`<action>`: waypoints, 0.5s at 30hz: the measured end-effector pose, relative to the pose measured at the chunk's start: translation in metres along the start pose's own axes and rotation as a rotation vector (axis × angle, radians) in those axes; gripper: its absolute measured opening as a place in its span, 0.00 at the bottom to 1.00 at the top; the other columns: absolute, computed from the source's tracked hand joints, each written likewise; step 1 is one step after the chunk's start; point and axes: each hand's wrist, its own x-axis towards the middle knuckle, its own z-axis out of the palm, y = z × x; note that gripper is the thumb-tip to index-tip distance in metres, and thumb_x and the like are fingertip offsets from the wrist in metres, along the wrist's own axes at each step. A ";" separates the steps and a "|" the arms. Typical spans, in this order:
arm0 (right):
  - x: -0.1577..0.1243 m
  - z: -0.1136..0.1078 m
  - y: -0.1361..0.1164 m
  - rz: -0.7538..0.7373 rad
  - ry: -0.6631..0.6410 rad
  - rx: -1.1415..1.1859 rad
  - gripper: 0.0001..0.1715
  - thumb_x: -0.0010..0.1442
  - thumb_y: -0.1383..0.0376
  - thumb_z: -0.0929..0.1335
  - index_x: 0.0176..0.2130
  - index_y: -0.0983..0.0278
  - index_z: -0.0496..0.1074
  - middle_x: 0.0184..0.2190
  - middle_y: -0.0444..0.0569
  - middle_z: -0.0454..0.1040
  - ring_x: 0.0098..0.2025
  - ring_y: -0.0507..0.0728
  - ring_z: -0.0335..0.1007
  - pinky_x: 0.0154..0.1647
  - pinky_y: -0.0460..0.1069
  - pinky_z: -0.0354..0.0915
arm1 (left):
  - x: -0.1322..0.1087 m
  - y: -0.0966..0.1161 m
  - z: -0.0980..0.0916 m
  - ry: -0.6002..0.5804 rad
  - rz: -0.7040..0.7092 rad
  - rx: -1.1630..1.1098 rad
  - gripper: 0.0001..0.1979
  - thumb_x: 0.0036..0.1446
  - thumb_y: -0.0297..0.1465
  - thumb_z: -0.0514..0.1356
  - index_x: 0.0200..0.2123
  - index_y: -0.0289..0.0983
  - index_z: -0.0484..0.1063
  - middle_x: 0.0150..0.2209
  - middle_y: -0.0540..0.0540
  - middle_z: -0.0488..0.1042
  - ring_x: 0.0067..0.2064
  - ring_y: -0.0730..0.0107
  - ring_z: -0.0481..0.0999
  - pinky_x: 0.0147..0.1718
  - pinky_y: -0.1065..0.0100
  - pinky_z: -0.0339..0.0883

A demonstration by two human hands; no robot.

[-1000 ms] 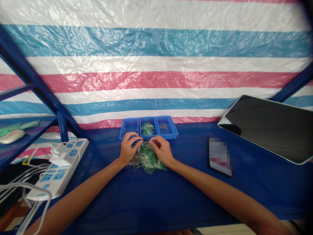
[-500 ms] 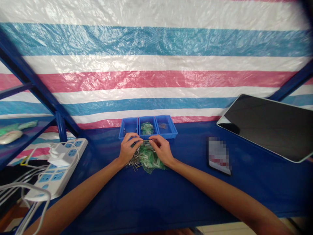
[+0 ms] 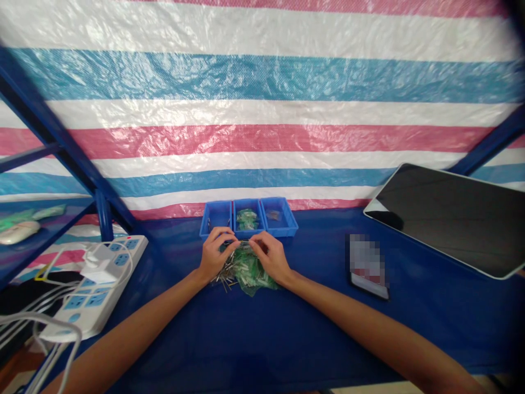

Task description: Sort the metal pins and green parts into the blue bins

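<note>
My left hand (image 3: 214, 256) is pinched at the fingertips on one end of a thin, rod-like piece (image 3: 243, 241). My right hand (image 3: 270, 256) pinches the other end, so the piece spans level between the two hands; its exact kind is too small to make out. Below my left hand lies a loose heap of thin metal pins (image 3: 225, 276). Beside it, partly under my right hand, is a crumpled green plastic bag (image 3: 252, 282) with small pale pieces on it or in it. Just beyond my fingers stands a blue three-compartment tray (image 3: 291, 232).
Several small packets (image 3: 247, 219) lie in the tray's middle compartment. A white power strip (image 3: 110, 298) with plugs and cables is at left. To the right are a phone (image 3: 367, 268) and a dark-screened tablet or monitor (image 3: 455, 219). A striped plastic sheet (image 3: 262, 137) hangs behind.
My fingertips have come slightly closer together along the thin piece, the right hand shifting a little left. The whole scene sits slightly lower because the camera tilted up.
</note>
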 end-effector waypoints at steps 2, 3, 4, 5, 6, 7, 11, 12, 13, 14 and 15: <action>0.000 -0.001 -0.001 -0.006 -0.005 -0.008 0.14 0.64 0.59 0.62 0.33 0.63 0.71 0.27 0.45 0.67 0.27 0.52 0.61 0.31 0.47 0.58 | 0.000 0.000 0.000 -0.015 0.002 -0.006 0.07 0.56 0.34 0.61 0.35 0.37 0.74 0.38 0.44 0.71 0.42 0.67 0.71 0.45 0.62 0.66; 0.000 -0.001 -0.001 -0.009 -0.006 -0.010 0.14 0.64 0.58 0.62 0.33 0.63 0.71 0.27 0.45 0.67 0.28 0.52 0.61 0.31 0.47 0.58 | 0.000 -0.001 0.000 -0.016 0.003 -0.010 0.07 0.56 0.33 0.61 0.36 0.37 0.74 0.38 0.44 0.71 0.42 0.67 0.71 0.45 0.62 0.66; 0.000 -0.001 -0.001 -0.012 -0.007 -0.012 0.15 0.64 0.58 0.62 0.33 0.63 0.71 0.26 0.45 0.67 0.28 0.52 0.61 0.31 0.47 0.58 | -0.001 -0.001 0.000 -0.015 0.005 -0.013 0.06 0.56 0.33 0.61 0.37 0.38 0.74 0.38 0.44 0.71 0.42 0.67 0.71 0.45 0.62 0.66; 0.000 -0.001 -0.001 -0.013 -0.006 -0.013 0.15 0.64 0.58 0.62 0.33 0.63 0.71 0.26 0.45 0.67 0.28 0.52 0.61 0.31 0.47 0.58 | -0.001 -0.001 0.001 -0.013 0.004 -0.017 0.06 0.56 0.32 0.61 0.37 0.38 0.74 0.38 0.45 0.71 0.42 0.67 0.71 0.44 0.63 0.66; 0.000 -0.001 -0.001 -0.012 -0.007 -0.014 0.15 0.64 0.58 0.61 0.33 0.63 0.71 0.26 0.45 0.67 0.28 0.52 0.61 0.31 0.47 0.58 | -0.001 -0.002 0.001 -0.012 0.003 -0.019 0.06 0.56 0.32 0.61 0.36 0.38 0.74 0.38 0.45 0.71 0.42 0.68 0.71 0.44 0.63 0.66; 0.000 -0.001 -0.001 -0.011 -0.007 -0.014 0.16 0.64 0.58 0.61 0.33 0.63 0.71 0.26 0.45 0.67 0.28 0.52 0.61 0.31 0.47 0.58 | -0.001 -0.002 0.002 -0.012 0.001 -0.021 0.05 0.57 0.32 0.60 0.36 0.38 0.75 0.38 0.45 0.71 0.41 0.68 0.71 0.44 0.63 0.66; 0.000 -0.001 -0.001 0.000 -0.022 0.004 0.14 0.64 0.58 0.61 0.36 0.63 0.72 0.28 0.45 0.68 0.28 0.52 0.62 0.31 0.47 0.58 | -0.001 -0.003 0.003 -0.003 -0.012 -0.007 0.05 0.58 0.31 0.59 0.35 0.38 0.74 0.37 0.45 0.72 0.41 0.68 0.71 0.44 0.64 0.65; 0.000 -0.001 -0.001 0.000 -0.025 0.008 0.14 0.64 0.58 0.62 0.37 0.63 0.72 0.28 0.45 0.69 0.28 0.52 0.62 0.31 0.47 0.58 | -0.001 -0.003 0.003 -0.001 -0.014 -0.004 0.05 0.58 0.31 0.59 0.34 0.38 0.74 0.37 0.45 0.72 0.41 0.68 0.71 0.44 0.64 0.65; 0.000 0.000 -0.001 -0.001 -0.027 0.008 0.13 0.64 0.58 0.62 0.38 0.63 0.72 0.28 0.45 0.69 0.28 0.52 0.62 0.31 0.47 0.59 | -0.001 -0.003 0.003 0.000 -0.015 -0.004 0.05 0.58 0.31 0.59 0.34 0.38 0.74 0.37 0.46 0.72 0.41 0.68 0.71 0.44 0.64 0.65; 0.000 0.000 -0.001 -0.004 -0.028 0.005 0.13 0.63 0.58 0.62 0.38 0.63 0.72 0.28 0.45 0.68 0.28 0.52 0.62 0.31 0.46 0.59 | -0.001 -0.003 0.003 -0.002 -0.017 -0.006 0.05 0.58 0.31 0.59 0.34 0.37 0.74 0.37 0.46 0.72 0.41 0.68 0.71 0.44 0.64 0.65; -0.001 0.000 -0.001 -0.009 -0.028 -0.002 0.13 0.63 0.58 0.62 0.38 0.63 0.72 0.28 0.45 0.68 0.28 0.52 0.62 0.31 0.46 0.58 | -0.001 -0.003 0.003 -0.003 -0.019 -0.007 0.05 0.58 0.31 0.59 0.34 0.37 0.74 0.37 0.45 0.72 0.41 0.68 0.71 0.44 0.64 0.65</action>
